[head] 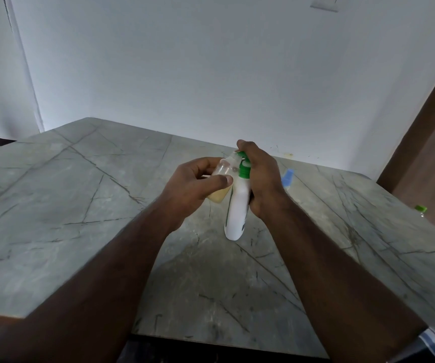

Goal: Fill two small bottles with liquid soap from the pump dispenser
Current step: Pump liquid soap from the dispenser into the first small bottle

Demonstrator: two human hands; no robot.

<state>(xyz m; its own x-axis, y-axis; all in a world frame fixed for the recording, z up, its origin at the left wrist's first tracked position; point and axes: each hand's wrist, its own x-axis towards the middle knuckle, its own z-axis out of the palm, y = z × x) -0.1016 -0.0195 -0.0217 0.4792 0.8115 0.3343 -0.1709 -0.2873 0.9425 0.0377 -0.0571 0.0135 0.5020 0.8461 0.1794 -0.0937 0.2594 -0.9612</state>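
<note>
A white pump dispenser (237, 205) with a green pump head stands on the grey marble table (80, 205). My right hand (263, 179) grips its upper body from the right, with a finger curled over the pump top. My left hand (195, 184) holds a small clear bottle (224, 169) tilted against the pump's nozzle; yellowish soap fills the bottle's lower part. My fingers hide most of the bottle.
A blue cap-like object (287, 176) lies on the table just right of my right hand. A small green-capped item (421, 209) sits at the table's right edge, near a brown door. White walls stand behind the table.
</note>
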